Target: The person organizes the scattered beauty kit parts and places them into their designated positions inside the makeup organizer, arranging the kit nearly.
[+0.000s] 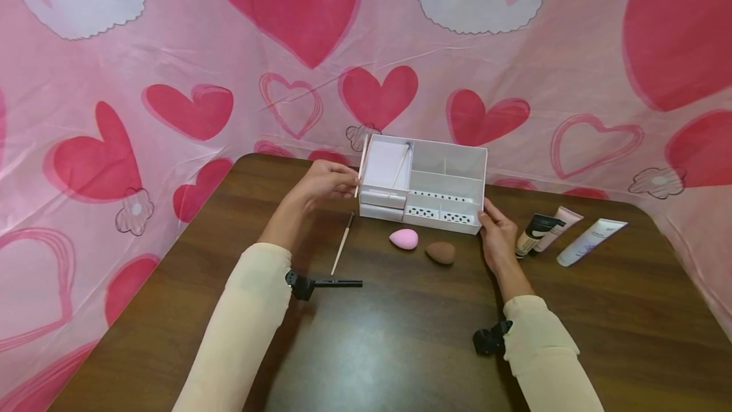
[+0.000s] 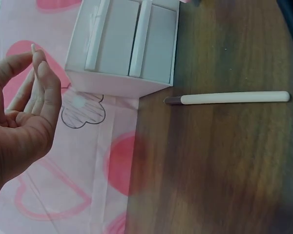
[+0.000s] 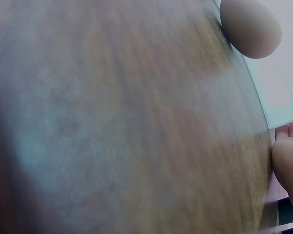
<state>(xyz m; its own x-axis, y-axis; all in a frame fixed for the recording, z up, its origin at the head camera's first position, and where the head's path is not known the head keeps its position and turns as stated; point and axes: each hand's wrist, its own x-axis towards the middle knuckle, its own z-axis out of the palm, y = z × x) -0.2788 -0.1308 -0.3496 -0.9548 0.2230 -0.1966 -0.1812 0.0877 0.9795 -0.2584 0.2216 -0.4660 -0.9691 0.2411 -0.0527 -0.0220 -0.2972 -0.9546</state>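
A white makeup organizer with two small drawers at its left front stands near the back of the table. My left hand pinches a thin pale makeup brush beside the organizer's left side; in the left wrist view only a tip shows above the fingers of the left hand. My right hand grips the organizer's right front corner, thumb in front. Another makeup brush leans inside the left compartment. On the table lie a third brush, a pink makeup sponge and a brown sponge.
A black pencil-like stick lies near my left wrist. Right of my right hand lie a black-and-beige tube, a pink tube and a white tube. A pink heart-print cloth hangs behind the wooden table.
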